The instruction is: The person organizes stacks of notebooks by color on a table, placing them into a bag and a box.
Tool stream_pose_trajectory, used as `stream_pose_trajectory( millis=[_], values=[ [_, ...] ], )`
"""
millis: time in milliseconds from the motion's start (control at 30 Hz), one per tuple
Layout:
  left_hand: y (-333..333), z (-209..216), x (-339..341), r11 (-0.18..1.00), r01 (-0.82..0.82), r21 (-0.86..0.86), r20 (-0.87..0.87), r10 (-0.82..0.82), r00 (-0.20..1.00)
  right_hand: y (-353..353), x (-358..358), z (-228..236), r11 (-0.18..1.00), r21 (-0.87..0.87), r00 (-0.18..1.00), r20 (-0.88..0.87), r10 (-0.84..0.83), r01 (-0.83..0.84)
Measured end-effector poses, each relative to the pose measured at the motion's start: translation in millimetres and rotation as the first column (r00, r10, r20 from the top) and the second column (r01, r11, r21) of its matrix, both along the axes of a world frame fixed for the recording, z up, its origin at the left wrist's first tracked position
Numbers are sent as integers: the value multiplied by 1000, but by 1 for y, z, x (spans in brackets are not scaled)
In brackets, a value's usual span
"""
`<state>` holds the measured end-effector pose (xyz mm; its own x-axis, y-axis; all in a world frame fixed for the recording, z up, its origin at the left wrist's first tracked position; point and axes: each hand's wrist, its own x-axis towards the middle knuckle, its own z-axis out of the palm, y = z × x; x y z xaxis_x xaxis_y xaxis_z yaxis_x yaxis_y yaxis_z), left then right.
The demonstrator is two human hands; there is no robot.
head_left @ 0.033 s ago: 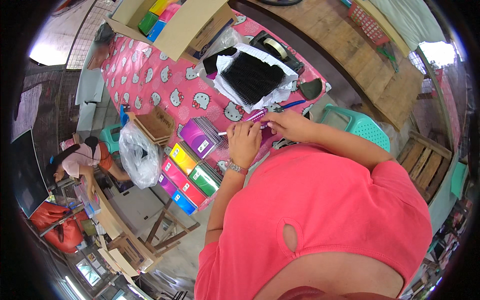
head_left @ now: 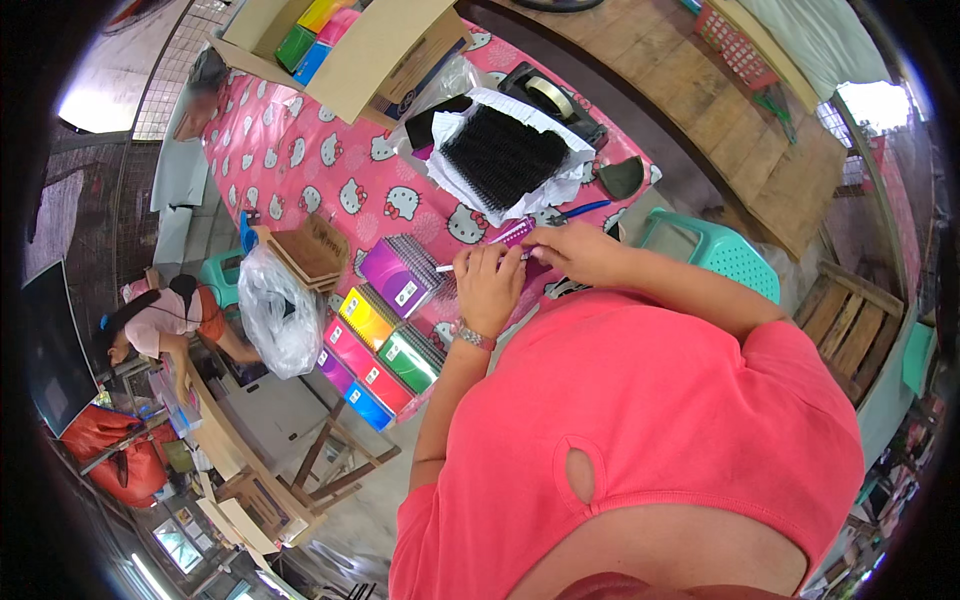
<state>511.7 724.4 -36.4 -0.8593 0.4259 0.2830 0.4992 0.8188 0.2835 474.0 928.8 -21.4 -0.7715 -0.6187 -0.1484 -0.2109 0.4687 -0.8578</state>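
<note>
At the near edge of the bench [head_left: 330,185], my left grip [head_left: 487,287] bends over a thin white rod [head_left: 446,268], my right grip [head_left: 566,250] beside a purple holed piece [head_left: 514,232]; whether either clamps, I cannot tell. This seems fine fingertip work, calling for steadiness; the rod lies crosswise, its exposed tip pointing left.

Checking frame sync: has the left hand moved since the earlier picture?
No, no visible shift either way: judged against the tablecloth print, the left hand sits right of the purple notebooks in both.
</note>
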Motion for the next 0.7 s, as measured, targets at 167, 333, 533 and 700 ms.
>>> stream_pose_trajectory(
  millis=[167, 333, 533, 700],
  values=[
    [1, 0, 1, 1000, -11, -15, 16, 11, 1000, -3, 5, 6, 999, 17, 985, -168, -32, 36],
    [0, -2, 1, 999, -37, -32, 12, 38, 999, -10, 8, 4, 984, -108, 978, -137, -155, 141],
    [-1, -3, 1, 997, -75, -18, 41, 75, 996, -6, 1, -7, 999, -36, 978, -208, -31, 24],
    [-1, 0, 3, 995, -94, -12, 50, 95, 994, -8, 6, 3, 999, 52, 988, -154, 4, 4]
  ],
)
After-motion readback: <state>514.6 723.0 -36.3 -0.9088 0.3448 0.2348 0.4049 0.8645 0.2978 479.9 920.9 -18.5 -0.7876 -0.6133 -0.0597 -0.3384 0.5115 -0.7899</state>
